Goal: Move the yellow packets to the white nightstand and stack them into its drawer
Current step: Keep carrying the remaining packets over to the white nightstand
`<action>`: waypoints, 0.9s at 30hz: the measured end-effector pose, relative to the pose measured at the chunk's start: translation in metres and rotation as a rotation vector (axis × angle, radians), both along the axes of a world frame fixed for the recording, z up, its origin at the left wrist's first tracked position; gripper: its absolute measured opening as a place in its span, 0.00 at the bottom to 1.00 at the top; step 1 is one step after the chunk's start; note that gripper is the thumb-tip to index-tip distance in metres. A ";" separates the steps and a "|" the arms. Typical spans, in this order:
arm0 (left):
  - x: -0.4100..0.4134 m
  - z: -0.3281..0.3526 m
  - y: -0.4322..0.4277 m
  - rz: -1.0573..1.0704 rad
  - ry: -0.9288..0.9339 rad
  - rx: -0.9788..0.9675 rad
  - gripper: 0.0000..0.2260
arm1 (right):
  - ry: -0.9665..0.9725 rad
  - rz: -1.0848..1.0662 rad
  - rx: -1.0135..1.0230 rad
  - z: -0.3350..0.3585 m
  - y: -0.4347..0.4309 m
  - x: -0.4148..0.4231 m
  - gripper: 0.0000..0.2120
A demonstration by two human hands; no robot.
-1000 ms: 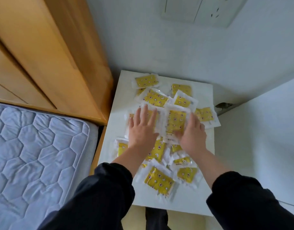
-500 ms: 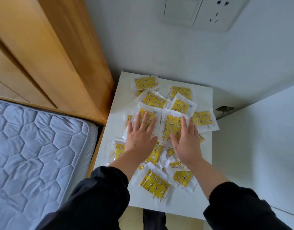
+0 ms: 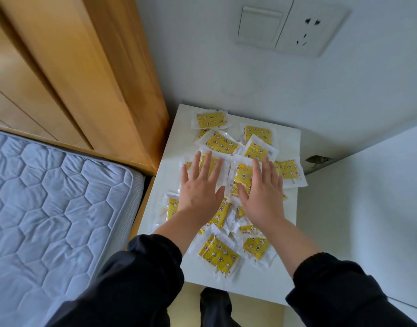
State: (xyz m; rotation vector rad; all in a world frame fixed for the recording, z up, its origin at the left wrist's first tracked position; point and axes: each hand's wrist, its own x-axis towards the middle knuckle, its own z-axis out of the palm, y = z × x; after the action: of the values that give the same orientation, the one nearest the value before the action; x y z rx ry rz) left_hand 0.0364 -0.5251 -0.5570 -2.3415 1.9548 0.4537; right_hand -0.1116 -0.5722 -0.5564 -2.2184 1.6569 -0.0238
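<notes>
Head view puts you between the two halves of the task. The small yellow star-printed packets in clear plastic wrap (image 3: 218, 254) already lie on the flat top of the white nightstand (image 3: 167, 175), scattered and overlapping from its far edge to its near edge. None of them is stacked. The drawer is out of sight below the top, so you cannot tell from here whether it is open. Your left hand (image 3: 199, 187) lies palm down on packets at the middle of the nightstand, towards its left side. Its grip is spread, with the fingers straight and pinching nothing. Your right hand (image 3: 261, 192) lies the same way just beside it, towards the nightstand's right side. Its grip is also spread flat over a packet, and the two thumbs are near each other but apart. I judge the step in hand to be gathering the loose packets, so the next move calls for sweeping them inward from the nightstand's edges into one pile you can square up and lift. The wrappers look slick and will likely slide over one another, so draw them in gently. One packet at the nightstand's right edge appears to overhang it, so bring that one in early. On the nightstand's left, the gap beside the quilted pale blue mattress (image 3: 49, 208) could swallow a stray packet.
</notes>
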 end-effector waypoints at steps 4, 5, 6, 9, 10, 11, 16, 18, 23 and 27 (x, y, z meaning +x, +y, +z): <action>0.002 0.041 0.015 0.073 -0.012 -0.053 0.29 | -0.023 0.056 -0.046 0.040 0.007 0.007 0.33; 0.002 0.055 0.021 0.102 -0.013 -0.071 0.29 | -0.035 0.078 -0.063 0.053 0.010 0.010 0.32; 0.004 0.068 0.027 0.135 -0.012 -0.092 0.30 | -0.048 0.105 -0.084 0.066 0.014 0.013 0.32; 0.008 0.108 0.049 0.211 -0.026 -0.158 0.30 | -0.086 0.204 -0.153 0.103 0.026 0.024 0.31; 0.009 0.119 0.057 0.230 -0.036 -0.185 0.30 | -0.098 0.242 -0.171 0.115 0.031 0.027 0.31; 0.011 0.130 0.067 0.248 -0.050 -0.215 0.30 | -0.105 0.277 -0.185 0.126 0.036 0.031 0.31; 0.021 0.176 0.119 0.380 -0.123 -0.353 0.29 | -0.122 0.434 -0.286 0.177 0.066 0.053 0.30; 0.025 0.192 0.142 0.427 -0.156 -0.401 0.29 | -0.126 0.506 -0.322 0.193 0.081 0.063 0.30; 0.040 0.235 0.201 0.583 -0.249 -0.486 0.28 | -0.140 0.697 -0.415 0.234 0.120 0.097 0.29; 0.058 0.260 0.255 0.734 -0.319 -0.509 0.29 | -0.176 0.845 -0.447 0.270 0.164 0.138 0.30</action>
State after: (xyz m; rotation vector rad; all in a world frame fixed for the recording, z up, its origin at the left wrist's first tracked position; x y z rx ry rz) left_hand 0.0942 -0.2705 -0.2969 -3.1534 1.1102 -0.4438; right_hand 0.0264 -0.4080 -0.2867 -2.9699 0.5581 -0.3813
